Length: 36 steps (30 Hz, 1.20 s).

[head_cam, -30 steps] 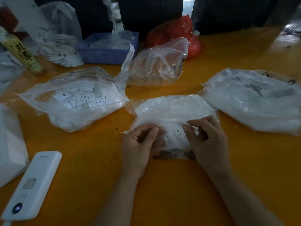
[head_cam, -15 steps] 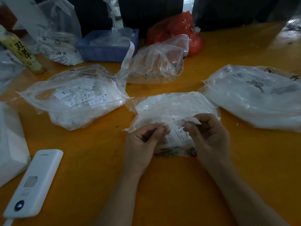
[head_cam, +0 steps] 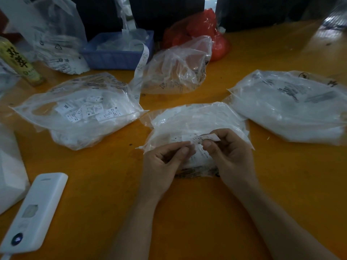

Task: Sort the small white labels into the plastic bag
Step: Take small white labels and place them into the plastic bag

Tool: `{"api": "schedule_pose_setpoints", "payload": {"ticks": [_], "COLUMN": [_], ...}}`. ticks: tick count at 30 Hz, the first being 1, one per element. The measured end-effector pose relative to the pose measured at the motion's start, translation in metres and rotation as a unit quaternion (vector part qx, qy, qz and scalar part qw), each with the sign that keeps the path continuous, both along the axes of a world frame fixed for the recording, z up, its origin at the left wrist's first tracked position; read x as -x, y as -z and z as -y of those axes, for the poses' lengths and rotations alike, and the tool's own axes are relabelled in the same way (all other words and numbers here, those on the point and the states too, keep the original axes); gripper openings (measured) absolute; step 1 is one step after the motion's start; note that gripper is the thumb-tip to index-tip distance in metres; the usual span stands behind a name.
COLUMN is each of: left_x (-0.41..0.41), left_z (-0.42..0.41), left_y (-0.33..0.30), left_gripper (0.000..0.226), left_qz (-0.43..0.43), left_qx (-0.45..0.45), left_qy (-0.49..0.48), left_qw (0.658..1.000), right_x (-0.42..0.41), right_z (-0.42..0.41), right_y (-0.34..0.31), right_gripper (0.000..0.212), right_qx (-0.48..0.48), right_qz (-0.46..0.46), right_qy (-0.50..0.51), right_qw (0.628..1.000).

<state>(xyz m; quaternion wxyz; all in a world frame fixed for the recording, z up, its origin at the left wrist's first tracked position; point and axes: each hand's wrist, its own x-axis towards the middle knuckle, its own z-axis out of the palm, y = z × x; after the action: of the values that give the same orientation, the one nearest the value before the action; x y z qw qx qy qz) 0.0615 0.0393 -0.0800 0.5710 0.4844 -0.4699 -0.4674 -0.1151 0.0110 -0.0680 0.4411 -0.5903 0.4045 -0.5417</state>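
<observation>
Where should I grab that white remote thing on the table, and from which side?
Grip the white remote-like device across its two long edges near the middle, coming down from above. It lies flat on the orange table, long and slim, so its narrow width should fit between thumb and fingers. The ends are rounded and probably slippier.

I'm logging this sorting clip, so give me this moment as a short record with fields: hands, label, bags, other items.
left hand: fingers curled, pinching at the middle bag
right hand: pinches a small white label
label: held just above the middle bag
other bags: left bag of labels, right bag
table: orange
other items: white device, blue tray
</observation>
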Motion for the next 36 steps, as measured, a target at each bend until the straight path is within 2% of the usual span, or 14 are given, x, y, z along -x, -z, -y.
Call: {"api": "schedule_pose_setpoints", "payload": {"ticks": [5, 12, 20, 25, 30, 36], "left_x": [-0.0016, -0.0037, -0.0004, -0.0006, 0.0012, 0.0009], "left_z": [0.0009, 0.0019, 0.0008, -0.0007, -0.0002, -0.0004], "left_y": [0.0005, 0.0013, -0.0019, -0.0037, -0.0052, -0.0046], "left_gripper": [0.022, 0.020, 0.019, 0.019, 0.020, 0.019], "left_qz": [0.007, -0.035, -0.015, 0.029, 0.038, 0.043], "left_qx": [-0.004, -0.001, -0.019, -0.015, -0.021, -0.015], "left_qy": [0.011, -0.009, -0.010, -0.006, -0.003, 0.007], "left_qw": [1.000, 0.999, 1.000, 0.999, 0.999, 0.999], "right_x": [0.0012, 0.0000, 0.0007, 0.0018, 0.0007, -0.0003], "right_z": [0.0001, -0.0011, -0.0001, -0.0009, -0.0002, 0.0002], "right_y": [-0.0030, -0.0034, -0.0022, -0.0021, -0.0018, -0.0013], "right_gripper": [0.008, 0.015, 0.005, 0.001, 0.006, 0.009], "right_qx": [-0.025, -0.068, -0.076, -0.064, -0.043, -0.054], "right_qz": [0.027, -0.005, -0.013, -0.017, -0.040, -0.025], "right_qy": [-0.008, -0.005, -0.018, -0.019, 0.005, 0.010], "right_qw": [0.999, 0.998, 0.997, 0.998, 0.998, 0.998]}}
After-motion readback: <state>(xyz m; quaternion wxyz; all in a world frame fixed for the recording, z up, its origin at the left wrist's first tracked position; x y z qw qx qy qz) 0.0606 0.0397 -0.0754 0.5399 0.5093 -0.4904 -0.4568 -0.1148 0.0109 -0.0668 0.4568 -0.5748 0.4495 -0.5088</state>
